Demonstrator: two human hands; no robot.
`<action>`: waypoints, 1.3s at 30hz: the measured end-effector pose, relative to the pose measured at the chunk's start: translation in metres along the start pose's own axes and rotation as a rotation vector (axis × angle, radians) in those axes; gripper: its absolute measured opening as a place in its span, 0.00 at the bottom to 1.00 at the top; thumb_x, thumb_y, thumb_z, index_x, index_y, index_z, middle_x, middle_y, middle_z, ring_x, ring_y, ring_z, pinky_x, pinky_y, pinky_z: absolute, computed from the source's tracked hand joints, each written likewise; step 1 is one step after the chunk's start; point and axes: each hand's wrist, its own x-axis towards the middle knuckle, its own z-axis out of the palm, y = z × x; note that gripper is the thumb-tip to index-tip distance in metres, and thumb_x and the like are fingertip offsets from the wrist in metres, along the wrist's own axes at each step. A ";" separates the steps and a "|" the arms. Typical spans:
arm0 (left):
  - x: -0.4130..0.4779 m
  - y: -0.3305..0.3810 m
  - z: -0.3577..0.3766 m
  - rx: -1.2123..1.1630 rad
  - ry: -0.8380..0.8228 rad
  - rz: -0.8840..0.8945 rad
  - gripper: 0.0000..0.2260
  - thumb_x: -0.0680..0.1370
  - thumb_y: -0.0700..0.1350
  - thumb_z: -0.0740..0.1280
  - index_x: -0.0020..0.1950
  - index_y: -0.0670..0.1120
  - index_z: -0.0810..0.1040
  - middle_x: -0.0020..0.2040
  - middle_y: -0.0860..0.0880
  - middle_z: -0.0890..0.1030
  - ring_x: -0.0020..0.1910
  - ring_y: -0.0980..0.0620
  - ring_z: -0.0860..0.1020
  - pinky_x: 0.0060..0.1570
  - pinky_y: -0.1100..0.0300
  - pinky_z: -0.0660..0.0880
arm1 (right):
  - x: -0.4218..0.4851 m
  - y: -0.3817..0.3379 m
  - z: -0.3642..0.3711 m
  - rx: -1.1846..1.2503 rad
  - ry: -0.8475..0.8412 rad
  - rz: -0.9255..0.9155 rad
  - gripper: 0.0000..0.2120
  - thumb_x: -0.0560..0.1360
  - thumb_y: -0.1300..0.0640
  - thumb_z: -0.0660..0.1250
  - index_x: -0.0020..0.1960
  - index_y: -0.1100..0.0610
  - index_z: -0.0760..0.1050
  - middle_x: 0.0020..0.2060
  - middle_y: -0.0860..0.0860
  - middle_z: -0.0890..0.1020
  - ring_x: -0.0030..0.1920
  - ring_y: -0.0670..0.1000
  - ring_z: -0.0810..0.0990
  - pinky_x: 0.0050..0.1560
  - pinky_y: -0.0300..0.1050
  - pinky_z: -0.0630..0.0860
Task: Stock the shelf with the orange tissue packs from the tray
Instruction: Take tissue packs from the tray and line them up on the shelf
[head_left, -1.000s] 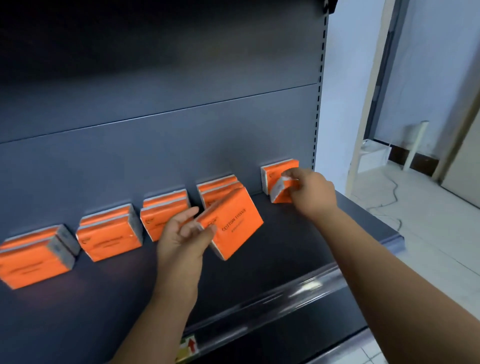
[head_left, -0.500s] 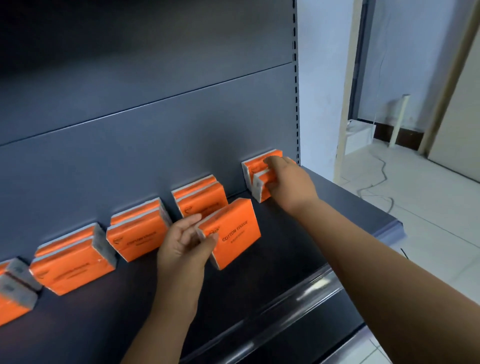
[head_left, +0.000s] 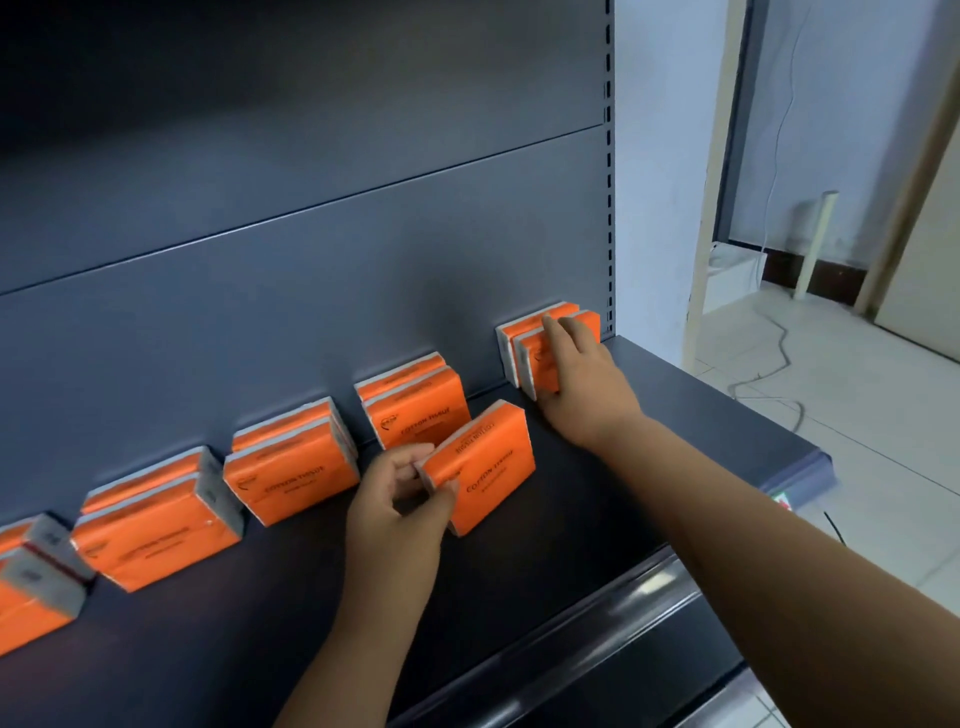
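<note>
Orange tissue pack (head_left: 483, 467) pinched in left grip (head_left: 400, 499); right grip (head_left: 576, 374), fingers straight, presses and half hides end pack (head_left: 540, 361).

The leftmost packs (head_left: 26, 613) run off the left edge, the right hand (head_left: 582, 374) covers most of the rightmost front pack (head_left: 535, 364), the left hand (head_left: 400, 499) hides a corner of the held pack (head_left: 493, 467), and print on the blurred second stack (head_left: 156, 540) is unreadable.

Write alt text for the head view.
A person's left hand holds an orange tissue pack at a dark shelf, while the right hand rests on the rightmost standing pair. Four more pairs line the back panel.
</note>
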 end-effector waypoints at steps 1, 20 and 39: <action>0.001 -0.001 -0.001 -0.021 0.006 -0.022 0.16 0.77 0.39 0.75 0.57 0.59 0.82 0.55 0.58 0.85 0.57 0.61 0.81 0.57 0.56 0.78 | 0.000 0.000 -0.001 0.004 -0.004 0.006 0.40 0.77 0.56 0.69 0.84 0.52 0.52 0.81 0.52 0.58 0.76 0.63 0.64 0.67 0.62 0.73; -0.002 0.000 -0.006 -0.002 0.034 -0.058 0.12 0.79 0.40 0.74 0.59 0.55 0.82 0.55 0.55 0.84 0.57 0.57 0.82 0.55 0.57 0.78 | -0.002 -0.021 -0.005 -0.055 -0.023 0.035 0.32 0.79 0.57 0.67 0.80 0.48 0.60 0.84 0.44 0.52 0.66 0.60 0.78 0.52 0.57 0.82; -0.032 0.013 -0.190 0.081 0.257 -0.010 0.15 0.78 0.32 0.71 0.54 0.53 0.83 0.44 0.60 0.84 0.45 0.61 0.81 0.50 0.61 0.77 | -0.093 -0.181 0.025 0.370 -0.309 -0.530 0.12 0.72 0.52 0.61 0.51 0.48 0.81 0.47 0.42 0.86 0.48 0.47 0.85 0.51 0.54 0.81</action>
